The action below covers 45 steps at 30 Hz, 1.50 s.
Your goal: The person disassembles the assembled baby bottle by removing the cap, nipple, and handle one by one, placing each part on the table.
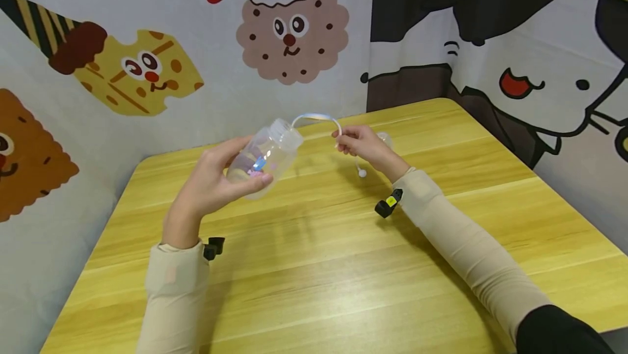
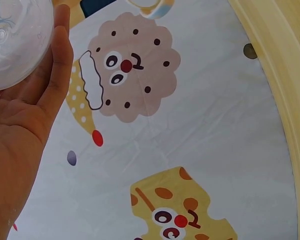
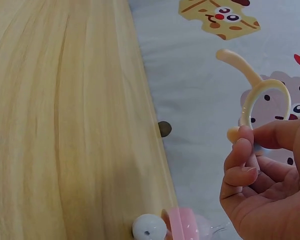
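My left hand [image 1: 212,177] grips a clear plastic baby bottle [image 1: 282,166], its neck leaning up and to the right. Small blue and pink pictures decorate its side. In the left wrist view the bottle's round base [image 2: 15,55] shows against the palm. Over the far part of the table, my right hand [image 1: 365,145] pinches a pale bottle handle [image 1: 316,117] between thumb and fingers. The right wrist view shows this handle as a ring [image 3: 245,110] with a curved arm sticking out. The handle's arc overlaps the space just beside the bottle's neck in the head view.
Behind the right hand lies a pink collar [image 3: 184,224] with a clear teat-like part. A white ball [image 1: 362,173] sits beside it, partly under the wrist's line. The wooden table [image 1: 314,288] meets a cartoon-printed cloth [image 1: 206,10] at its far edge. Black cameras hang at both wrists.
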Tool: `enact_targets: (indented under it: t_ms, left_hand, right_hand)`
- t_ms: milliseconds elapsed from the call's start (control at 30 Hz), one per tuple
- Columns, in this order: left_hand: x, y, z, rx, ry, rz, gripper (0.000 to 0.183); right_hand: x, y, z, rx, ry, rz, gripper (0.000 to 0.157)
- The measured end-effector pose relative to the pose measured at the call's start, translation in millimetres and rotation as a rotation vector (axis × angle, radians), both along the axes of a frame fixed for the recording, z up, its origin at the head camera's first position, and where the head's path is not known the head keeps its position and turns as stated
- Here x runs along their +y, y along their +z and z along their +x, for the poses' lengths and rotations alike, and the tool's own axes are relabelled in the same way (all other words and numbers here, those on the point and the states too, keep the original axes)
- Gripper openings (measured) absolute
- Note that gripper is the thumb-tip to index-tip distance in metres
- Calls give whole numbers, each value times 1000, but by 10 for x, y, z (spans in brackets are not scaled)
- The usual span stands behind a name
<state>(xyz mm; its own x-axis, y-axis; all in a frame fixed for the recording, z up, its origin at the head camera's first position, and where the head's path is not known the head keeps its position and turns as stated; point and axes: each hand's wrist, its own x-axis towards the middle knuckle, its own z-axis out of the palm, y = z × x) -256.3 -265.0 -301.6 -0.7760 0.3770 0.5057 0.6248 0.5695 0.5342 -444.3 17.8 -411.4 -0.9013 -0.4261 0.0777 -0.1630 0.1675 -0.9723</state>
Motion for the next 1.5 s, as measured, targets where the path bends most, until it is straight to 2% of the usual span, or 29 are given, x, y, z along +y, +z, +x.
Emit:
enact_targets:
  t_ms: [233, 467, 567, 833, 900, 1000, 1300, 1500]
  left_hand:
    - [-23, -17, -3, 2, -2, 2, 55]
    - [-179, -183, -161, 8, -3, 13, 59]
    - [-220, -217, -200, 11, -13, 17, 59]
    - [-154, -124, -123, 8, -3, 21, 59]
    - [-200, -179, -174, 14, -2, 21, 61]
    - [-228, -201, -201, 20, -12, 22, 60]
    - [-238, -199, -213, 15, -15, 23, 59]
    - [-219, -183, -205, 10, -5, 13, 60]
  right_hand:
    - [-9, -30, -12, 7, -14, 50, 25]
    - [-19, -11, 3, -7, -17, 55, 25]
    - [-17, -24, -7, -26, -9, 38, 26]
    - [-7, -45, -5, -28, 7, 40, 28]
    - [-2, -52, -14, -35, 10, 47, 29]
    - [5, -64, -24, -54, 9, 51, 28]
    - [21, -87, -50, -36, -15, 83, 27]
    - [31, -142, -97, -1, 9, 141, 28]
